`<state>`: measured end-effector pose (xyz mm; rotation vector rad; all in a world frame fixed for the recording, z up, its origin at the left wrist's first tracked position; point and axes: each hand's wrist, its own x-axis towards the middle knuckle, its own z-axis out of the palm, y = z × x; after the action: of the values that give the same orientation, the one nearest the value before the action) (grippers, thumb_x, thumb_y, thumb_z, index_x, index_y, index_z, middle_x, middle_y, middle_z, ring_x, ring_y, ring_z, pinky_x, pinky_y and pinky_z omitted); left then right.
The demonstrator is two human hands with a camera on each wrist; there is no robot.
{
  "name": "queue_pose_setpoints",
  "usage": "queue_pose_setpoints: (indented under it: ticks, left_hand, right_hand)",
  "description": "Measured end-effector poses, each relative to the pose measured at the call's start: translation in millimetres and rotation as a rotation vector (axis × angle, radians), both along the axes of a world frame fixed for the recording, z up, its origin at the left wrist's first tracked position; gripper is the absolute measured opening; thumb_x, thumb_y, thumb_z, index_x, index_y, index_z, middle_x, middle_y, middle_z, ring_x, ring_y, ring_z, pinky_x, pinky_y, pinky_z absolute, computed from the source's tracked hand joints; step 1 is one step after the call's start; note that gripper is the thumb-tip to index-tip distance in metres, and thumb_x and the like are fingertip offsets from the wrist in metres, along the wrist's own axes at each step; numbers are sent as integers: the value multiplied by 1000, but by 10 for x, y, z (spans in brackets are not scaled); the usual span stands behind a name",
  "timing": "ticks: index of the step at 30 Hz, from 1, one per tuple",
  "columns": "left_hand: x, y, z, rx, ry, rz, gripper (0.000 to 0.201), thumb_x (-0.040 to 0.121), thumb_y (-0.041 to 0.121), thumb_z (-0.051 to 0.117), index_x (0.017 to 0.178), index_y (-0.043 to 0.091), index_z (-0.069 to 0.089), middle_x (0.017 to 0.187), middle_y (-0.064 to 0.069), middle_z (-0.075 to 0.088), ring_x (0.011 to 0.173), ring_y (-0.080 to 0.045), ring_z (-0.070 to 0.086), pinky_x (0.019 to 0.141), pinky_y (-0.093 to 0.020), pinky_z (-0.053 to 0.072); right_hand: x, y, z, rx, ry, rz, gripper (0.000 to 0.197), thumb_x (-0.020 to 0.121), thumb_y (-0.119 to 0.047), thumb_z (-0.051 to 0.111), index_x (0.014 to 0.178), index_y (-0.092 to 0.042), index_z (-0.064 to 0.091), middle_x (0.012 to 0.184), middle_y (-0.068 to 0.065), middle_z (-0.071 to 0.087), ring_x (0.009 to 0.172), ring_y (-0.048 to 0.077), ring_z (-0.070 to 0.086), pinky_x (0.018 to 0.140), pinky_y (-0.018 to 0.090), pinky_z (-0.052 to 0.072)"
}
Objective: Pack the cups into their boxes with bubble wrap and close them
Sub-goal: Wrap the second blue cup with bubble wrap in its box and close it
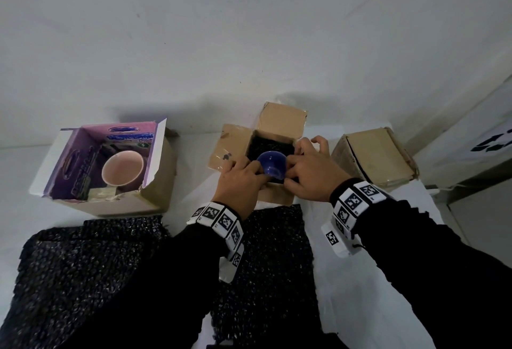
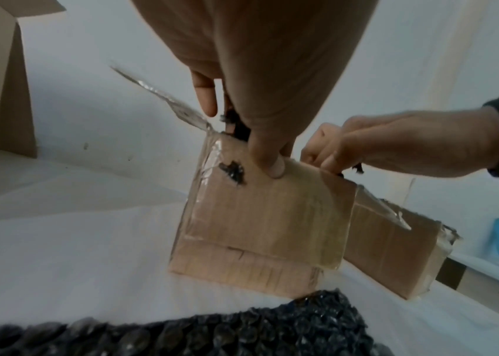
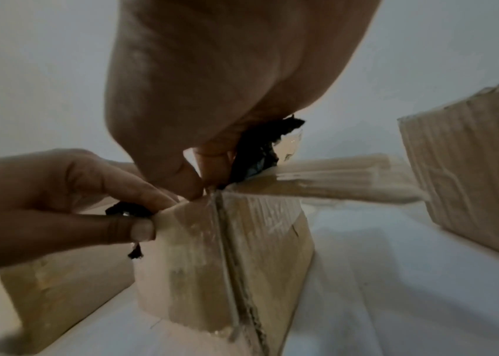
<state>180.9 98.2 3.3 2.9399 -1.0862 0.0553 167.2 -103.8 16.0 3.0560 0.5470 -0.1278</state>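
A dark blue cup (image 1: 270, 164) lies tilted in the open middle cardboard box (image 1: 232, 149), which is lined with black bubble wrap (image 1: 266, 143). My left hand (image 1: 243, 177) reaches over the box's near rim. Its thumb and forefinger pinch the wrap against the near flap (image 3: 138, 216). My right hand (image 1: 304, 171) curls in at the near right corner and pinches the wrap (image 3: 257, 144) beside the cup. Both hands touch the cup's sides in the head view. The wrist views hide the cup.
A pink cup (image 1: 123, 168) sits in an open purple-lined box (image 1: 155, 190) at the left. A closed cardboard box (image 1: 376, 157) stands to the right. Two black bubble wrap sheets (image 1: 83, 265) (image 1: 266, 265) lie on the white table in front. The wall is close behind.
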Motion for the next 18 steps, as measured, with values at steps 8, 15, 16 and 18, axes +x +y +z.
queue_pose_setpoints:
  ticks: [8,15,16,18]
  left_hand:
    - [19,-25,28,9,46,56,30,94,33,50,120,45,58,120,5,42,115,-22,34,96,-38,26]
    - [38,-4,-24,0,19,-1,32,91,22,51,117,37,61,115,12,56,109,-22,46,86,-36,26]
    - [33,-1,-42,-16,4,-4,27,90,23,53,113,35,62,111,11,60,106,-22,49,85,-36,27]
    - [37,19,-88,-83,-29,14,14,88,28,57,102,29,63,98,9,66,96,-23,55,82,-36,28]
  right_hand:
    - [27,10,19,228,-5,-213,27,78,-41,58,100,-26,62,107,0,46,97,22,45,83,38,40]
    - [85,51,125,219,-48,-259,8,85,-18,60,89,-22,65,90,0,64,97,22,50,81,36,41]
    - [81,62,110,77,-55,-208,16,85,-24,53,89,-24,69,89,-2,65,102,23,47,83,38,35]
    - [63,43,84,-66,-85,-166,34,80,-35,41,87,-25,73,89,-7,65,107,23,41,86,42,26]
